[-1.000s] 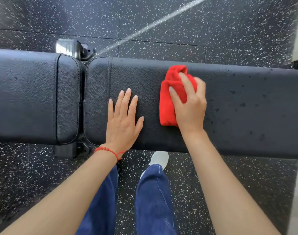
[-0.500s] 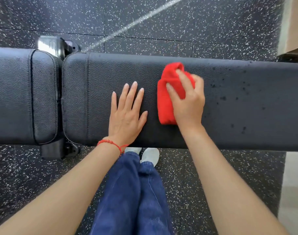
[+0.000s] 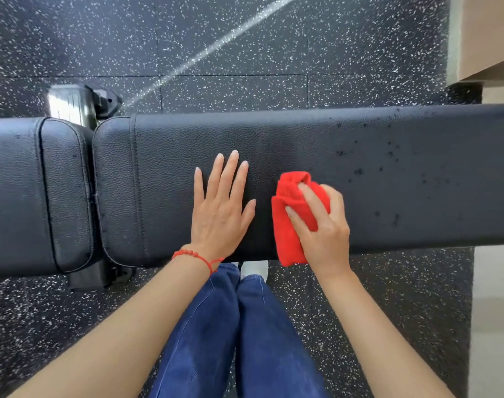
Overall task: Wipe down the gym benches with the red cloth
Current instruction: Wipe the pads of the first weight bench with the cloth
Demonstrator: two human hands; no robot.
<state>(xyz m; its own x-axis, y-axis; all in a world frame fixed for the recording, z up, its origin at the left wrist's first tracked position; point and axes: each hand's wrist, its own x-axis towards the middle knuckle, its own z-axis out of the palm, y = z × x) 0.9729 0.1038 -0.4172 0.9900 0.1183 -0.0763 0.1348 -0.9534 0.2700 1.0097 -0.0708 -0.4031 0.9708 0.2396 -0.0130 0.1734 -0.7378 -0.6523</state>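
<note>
Black grained padding fills a band across the middle of the frame: a long bench pad (image 3: 302, 139) running to the right edge, and a shorter pad (image 3: 29, 196) at the left, the two split by a narrow gap where a metal frame part (image 3: 70, 106) shows at the upper left. The red cloth (image 3: 291, 222) sits bunched near the lower edge of the long pad, right of centre, its bottom end hanging just over the near edge. The right hand (image 3: 322, 225) grasps it, fingers (image 3: 311, 202) pressed over the top and holding it down against the padding. The left hand (image 3: 220, 214) lies flat and empty just left of the cloth, palm down, fingers spread, with a red string bracelet (image 3: 199, 257) on the wrist.

Judging by the surface, the job is partly done. The stretch of long pad around and left of the hands looks evenly matt with no spots. To the right of the cloth, dark droplets (image 3: 360, 170) speckle the padding toward the right edge, so that part likely awaits wiping. A few small specks also show on the shorter pad at left; whether it has been wiped I cannot tell. Only this one bench is in view, over speckled rubber floor (image 3: 245, 53), so any other benches cannot be judged.
</note>
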